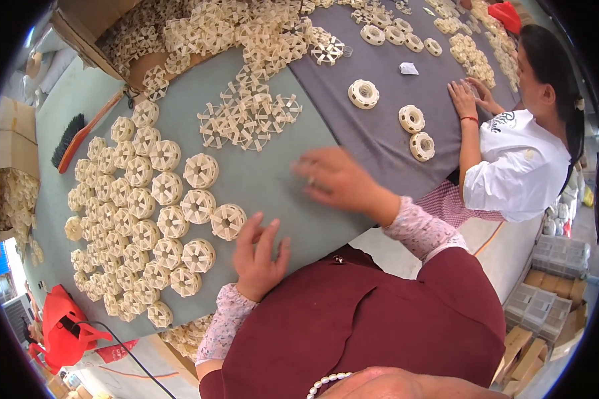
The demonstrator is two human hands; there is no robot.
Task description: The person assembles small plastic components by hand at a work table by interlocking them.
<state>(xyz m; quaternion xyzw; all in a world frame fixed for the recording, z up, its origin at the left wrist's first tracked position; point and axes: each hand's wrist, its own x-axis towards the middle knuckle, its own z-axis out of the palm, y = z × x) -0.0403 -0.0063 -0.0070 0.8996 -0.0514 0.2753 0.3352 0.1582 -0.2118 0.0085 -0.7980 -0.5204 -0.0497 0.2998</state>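
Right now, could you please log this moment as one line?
left hand: beside cream spoked wheel; right hand: blurred, over green tabletop; loose cream tabbed pieces: heaped

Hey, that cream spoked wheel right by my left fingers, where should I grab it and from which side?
Probably best by its outer rim, coming from the lower right. The cream spoked wheel sits with its spokes facing up; a neighbouring wheel crowds its left side, while the left hand is at its lower right.
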